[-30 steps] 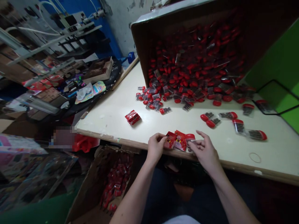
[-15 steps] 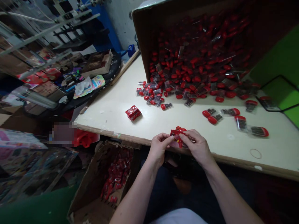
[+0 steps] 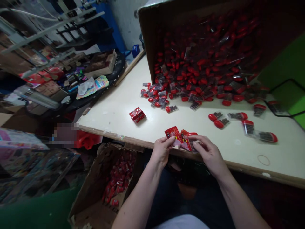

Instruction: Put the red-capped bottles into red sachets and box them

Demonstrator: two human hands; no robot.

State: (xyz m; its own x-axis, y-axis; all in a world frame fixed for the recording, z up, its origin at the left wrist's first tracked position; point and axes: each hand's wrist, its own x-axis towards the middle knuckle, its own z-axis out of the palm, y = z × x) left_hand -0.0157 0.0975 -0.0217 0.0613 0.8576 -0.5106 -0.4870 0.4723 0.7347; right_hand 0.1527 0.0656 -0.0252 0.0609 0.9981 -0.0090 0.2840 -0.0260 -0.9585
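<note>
Over the table's front edge, my left hand (image 3: 162, 149) pinches a red printed packet (image 3: 173, 133) between thumb and fingers. Beside it, my right hand (image 3: 206, 151) is closed on a second red printed packet (image 3: 185, 135). A bit of red and dark clear plastic shows by the right fingertips; what it is I cannot make out fully. To the left on the table lies a red bundle of packets (image 3: 137, 115). Several small clear packs with red caps and dark beads (image 3: 221, 122) lie beyond my right hand.
A large cardboard box (image 3: 146, 41) on its side spills red-capped packs onto the white table (image 3: 114, 117). Below the edge, another cardboard box (image 3: 83, 194) holds red packets. A rubber band (image 3: 263, 160) lies at right. A machine (image 3: 78, 35) stands at back left.
The red packets, stacked together before, are now fanned apart between my hands. My right hand has shifted slightly right. The view has moved a little.
</note>
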